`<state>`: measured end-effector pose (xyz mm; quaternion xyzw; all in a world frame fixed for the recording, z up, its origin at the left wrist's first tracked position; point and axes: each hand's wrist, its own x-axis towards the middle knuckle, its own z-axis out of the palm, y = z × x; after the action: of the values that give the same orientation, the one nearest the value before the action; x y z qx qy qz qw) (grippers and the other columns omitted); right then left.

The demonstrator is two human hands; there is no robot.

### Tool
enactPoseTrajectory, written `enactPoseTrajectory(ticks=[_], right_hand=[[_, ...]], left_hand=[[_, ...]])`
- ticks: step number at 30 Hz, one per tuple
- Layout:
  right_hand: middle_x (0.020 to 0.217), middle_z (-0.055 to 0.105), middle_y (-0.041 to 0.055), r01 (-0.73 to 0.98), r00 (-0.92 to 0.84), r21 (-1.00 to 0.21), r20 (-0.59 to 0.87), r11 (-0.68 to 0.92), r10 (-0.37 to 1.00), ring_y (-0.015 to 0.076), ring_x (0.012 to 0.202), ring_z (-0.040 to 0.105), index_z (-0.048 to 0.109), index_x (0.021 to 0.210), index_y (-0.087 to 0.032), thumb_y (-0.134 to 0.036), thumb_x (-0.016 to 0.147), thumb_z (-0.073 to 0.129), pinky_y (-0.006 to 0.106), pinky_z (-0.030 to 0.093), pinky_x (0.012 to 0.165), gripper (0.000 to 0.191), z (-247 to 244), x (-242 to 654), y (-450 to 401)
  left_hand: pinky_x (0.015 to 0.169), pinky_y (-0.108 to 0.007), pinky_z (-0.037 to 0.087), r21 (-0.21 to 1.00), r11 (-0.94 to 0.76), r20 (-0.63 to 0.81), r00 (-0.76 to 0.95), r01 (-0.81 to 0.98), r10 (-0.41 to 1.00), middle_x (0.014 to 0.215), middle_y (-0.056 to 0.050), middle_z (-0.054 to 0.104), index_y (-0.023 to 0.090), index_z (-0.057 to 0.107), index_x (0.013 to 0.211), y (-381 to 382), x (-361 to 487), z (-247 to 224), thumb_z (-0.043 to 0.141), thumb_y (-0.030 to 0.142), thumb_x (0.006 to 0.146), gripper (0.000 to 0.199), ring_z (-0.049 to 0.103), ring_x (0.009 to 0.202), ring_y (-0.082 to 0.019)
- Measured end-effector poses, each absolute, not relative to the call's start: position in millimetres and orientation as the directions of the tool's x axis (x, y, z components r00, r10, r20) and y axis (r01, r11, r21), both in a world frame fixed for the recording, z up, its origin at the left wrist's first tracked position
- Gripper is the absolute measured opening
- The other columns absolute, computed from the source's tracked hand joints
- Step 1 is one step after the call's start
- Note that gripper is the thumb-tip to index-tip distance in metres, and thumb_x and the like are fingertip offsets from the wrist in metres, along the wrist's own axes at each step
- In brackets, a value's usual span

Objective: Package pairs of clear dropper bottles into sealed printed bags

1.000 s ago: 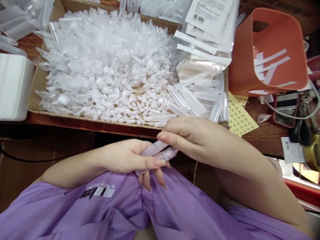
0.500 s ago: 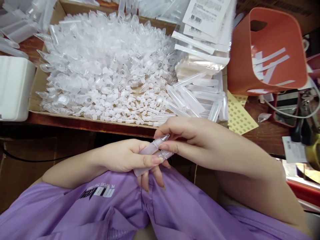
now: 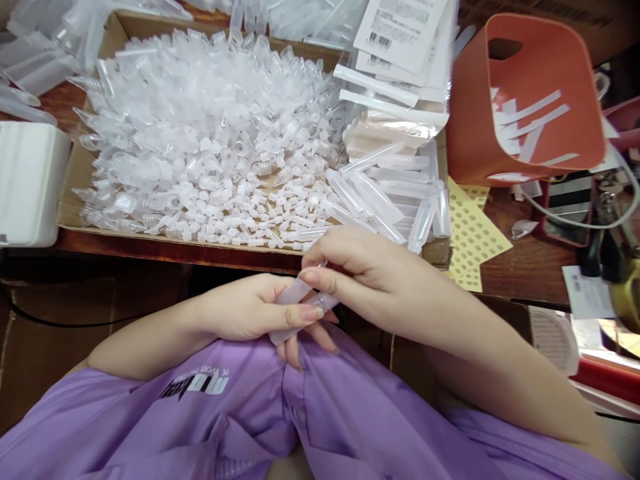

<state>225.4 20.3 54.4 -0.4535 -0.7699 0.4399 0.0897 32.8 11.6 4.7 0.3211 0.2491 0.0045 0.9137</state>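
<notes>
The left hand (image 3: 255,310) grips two translucent plastic tubes (image 3: 295,293) together, thumb clamped across the lower; the right hand (image 3: 357,267) pinches the upper tube (image 3: 300,288) near its tip, mostly covered by the fingers; its fitting looks unfinished, the lower tube (image 3: 325,302) seemingly topped; beyond, a cardboard tray (image 3: 437,255) holds small white plugs (image 3: 295,207), loose tubes (image 3: 377,193) and heaped conical nozzles (image 3: 200,120), so plenty appears left.

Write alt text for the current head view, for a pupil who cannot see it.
A person's left hand holds two translucent plastic tubes over purple clothing while the right hand pinches the end of one. Beyond, a cardboard tray is heaped with small clear and white plastic parts; to its right, an orange bin holds white strips.
</notes>
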Motion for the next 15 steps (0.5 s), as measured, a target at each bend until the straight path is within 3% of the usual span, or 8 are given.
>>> enactPoseTrajectory(ticks=[2,4,6,7,11,15], right_hand=[[0.097,0.063,0.0051,0.550,-0.410,-0.823,-0.118,0.142,0.904,0.0192,0.092,0.057,0.063,0.096,-0.022,-0.041,0.095,0.050,0.033,0.042,0.081,0.023,53,228,15],[0.099,0.059,0.0040,0.413,-0.080,-0.906,0.069,0.096,0.994,0.0180,0.090,0.057,0.061,0.097,-0.026,-0.043,0.096,0.049,0.031,0.043,0.080,0.021,49,229,7],[0.085,0.055,0.0019,0.204,0.206,-0.973,0.153,0.110,0.967,0.0151,0.074,0.053,0.059,0.085,-0.026,-0.039,0.095,0.050,0.029,0.043,0.067,0.019,42,230,-1],[0.076,0.051,0.0007,0.097,0.262,-0.988,0.141,0.119,0.955,0.0137,0.065,0.049,0.057,0.078,-0.025,-0.037,0.095,0.052,0.028,0.041,0.060,0.021,38,230,-5],[0.060,0.043,-0.0028,-0.193,0.138,-0.981,-0.043,-0.015,0.989,0.0095,0.051,0.041,0.053,0.068,-0.022,-0.033,0.090,0.060,0.025,0.034,0.048,0.026,21,233,-21],[0.063,0.053,-0.0023,-0.251,0.000,-0.955,-0.162,-0.157,0.987,0.0090,0.054,0.046,0.061,0.076,-0.021,-0.037,0.093,0.057,0.022,0.040,0.050,0.024,17,234,-33]], left_hand=[[0.060,-0.021,0.054,0.496,0.868,-0.441,0.864,0.011,0.241,0.095,-0.010,0.078,0.014,0.068,0.096,13,35,10,0.073,0.049,0.080,0.039,0.071,0.061,-0.013],[0.064,-0.024,0.056,0.390,0.909,-0.428,0.846,-0.146,0.319,0.100,-0.009,0.077,0.015,0.067,0.095,15,37,18,0.074,0.043,0.081,0.032,0.075,0.072,-0.017],[0.067,-0.024,0.057,0.333,0.909,-0.461,0.797,-0.251,0.389,0.103,-0.009,0.077,0.015,0.066,0.092,19,41,28,0.067,0.038,0.088,0.022,0.075,0.082,-0.018],[0.067,-0.024,0.057,0.326,0.902,-0.491,0.765,-0.282,0.416,0.103,-0.008,0.077,0.015,0.066,0.090,21,44,33,0.061,0.035,0.092,0.021,0.075,0.085,-0.018],[0.075,-0.025,0.056,0.353,0.860,-0.558,0.655,-0.369,0.510,0.099,-0.006,0.078,0.015,0.064,0.082,26,54,46,0.045,0.029,0.099,0.029,0.073,0.094,-0.016],[0.091,-0.029,0.052,0.464,0.772,-0.542,0.551,-0.434,0.635,0.101,-0.005,0.077,0.016,0.063,0.080,24,64,45,0.049,0.027,0.095,0.024,0.068,0.109,-0.018]])
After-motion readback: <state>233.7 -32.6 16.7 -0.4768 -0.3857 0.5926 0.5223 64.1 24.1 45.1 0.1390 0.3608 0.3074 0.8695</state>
